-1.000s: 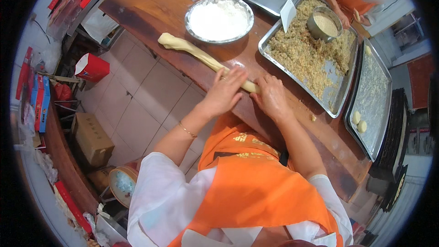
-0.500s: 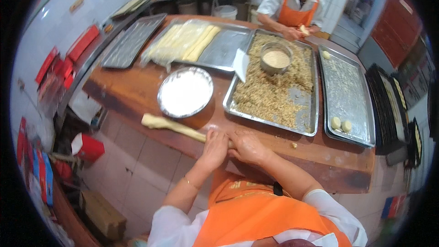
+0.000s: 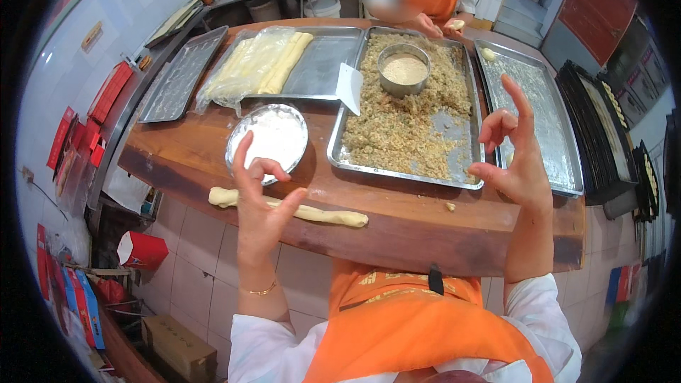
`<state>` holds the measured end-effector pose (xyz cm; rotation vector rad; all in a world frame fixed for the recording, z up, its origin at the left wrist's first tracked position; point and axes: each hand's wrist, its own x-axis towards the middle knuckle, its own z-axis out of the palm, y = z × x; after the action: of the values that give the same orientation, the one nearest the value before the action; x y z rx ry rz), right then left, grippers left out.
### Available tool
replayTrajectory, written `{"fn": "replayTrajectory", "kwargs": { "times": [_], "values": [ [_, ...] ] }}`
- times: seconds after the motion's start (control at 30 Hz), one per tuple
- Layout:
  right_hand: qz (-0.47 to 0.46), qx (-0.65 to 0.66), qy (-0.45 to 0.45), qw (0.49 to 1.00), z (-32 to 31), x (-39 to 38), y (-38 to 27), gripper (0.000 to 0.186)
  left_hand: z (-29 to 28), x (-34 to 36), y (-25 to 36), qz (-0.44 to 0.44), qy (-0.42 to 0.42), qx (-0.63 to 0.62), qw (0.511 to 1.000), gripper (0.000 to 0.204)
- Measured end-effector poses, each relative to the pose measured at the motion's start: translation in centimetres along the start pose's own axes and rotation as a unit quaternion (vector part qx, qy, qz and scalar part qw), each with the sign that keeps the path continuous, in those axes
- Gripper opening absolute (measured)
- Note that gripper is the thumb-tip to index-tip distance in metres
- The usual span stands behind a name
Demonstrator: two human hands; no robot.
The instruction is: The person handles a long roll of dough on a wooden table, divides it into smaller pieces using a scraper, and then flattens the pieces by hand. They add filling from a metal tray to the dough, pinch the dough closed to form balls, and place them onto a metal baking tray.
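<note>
A long rope of pale dough (image 3: 330, 215) lies on the wooden table (image 3: 418, 223) near its front edge. My left hand (image 3: 261, 206) is raised over the rope's left part and hides some of it; thumb and fingers are apart and hold nothing. Off to the right, my right hand (image 3: 521, 159) is lifted in front of the right tray, fingers curved and spread, also holding nothing. Behind my left hand stands a round metal bowl (image 3: 232, 147) of white flour (image 3: 278, 133). A small dough crumb (image 3: 450, 207) rests near the table's front.
A large tray (image 3: 401, 174) holds crumbly brown filling (image 3: 397, 131), a round tin (image 3: 404, 87) and a white scraper (image 3: 349, 89). Plastic-covered dough strips (image 3: 266, 60) lie on another tray (image 3: 326, 64). A floured tray (image 3: 528, 89) stands right. Across the table, a co-worker's hands (image 3: 436, 27) hold dough.
Both hands have let go of the dough rope's right end and risen apart, left hand leftward, right hand rightward. The rope stays on the table. My view has shifted slightly.
</note>
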<state>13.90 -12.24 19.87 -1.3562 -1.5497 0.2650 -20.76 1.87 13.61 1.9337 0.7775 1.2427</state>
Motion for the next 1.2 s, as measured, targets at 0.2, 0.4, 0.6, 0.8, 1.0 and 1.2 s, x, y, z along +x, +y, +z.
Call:
{"fn": "replayTrajectory", "kwargs": {
  "times": [0.2,0.4,0.6,0.8,1.0,1.2],
  "values": [
    [-0.004,-0.004,0.011,1.0,1.6,-0.2,1.8,0.069,-1.9,-2.2,-3.0,-0.021,0.035,0.068,0.997,0.067],
    [0.075,-0.042,-0.144,0.986,13.5,-5.0,5.4,0.007,1.5,-7.1,-8.9,0.036,-0.191,0.282,0.939,0.048],
    [-0.045,-0.105,-0.248,0.962,23.3,-6.5,7.6,0.05,4.5,-9.9,-12.5,0.022,-0.223,0.35,0.909,0.056],
    [0.021,-0.047,-0.294,0.955,25.3,-6.5,9.0,0.041,3.8,-9.6,-12.8,0.051,-0.24,0.334,0.91,0.047],
    [0.139,0.148,-0.311,0.929,25.2,-6.2,8.3,0.036,4.5,-8.3,-10.1,0.056,-0.246,0.239,0.938,0.044],
    [0.11,-0.006,-0.38,0.918,23.1,-5.3,6.0,0.036,5.3,-9.1,-11.7,0.091,-0.258,0.326,0.905,0.025]
  ]
}}
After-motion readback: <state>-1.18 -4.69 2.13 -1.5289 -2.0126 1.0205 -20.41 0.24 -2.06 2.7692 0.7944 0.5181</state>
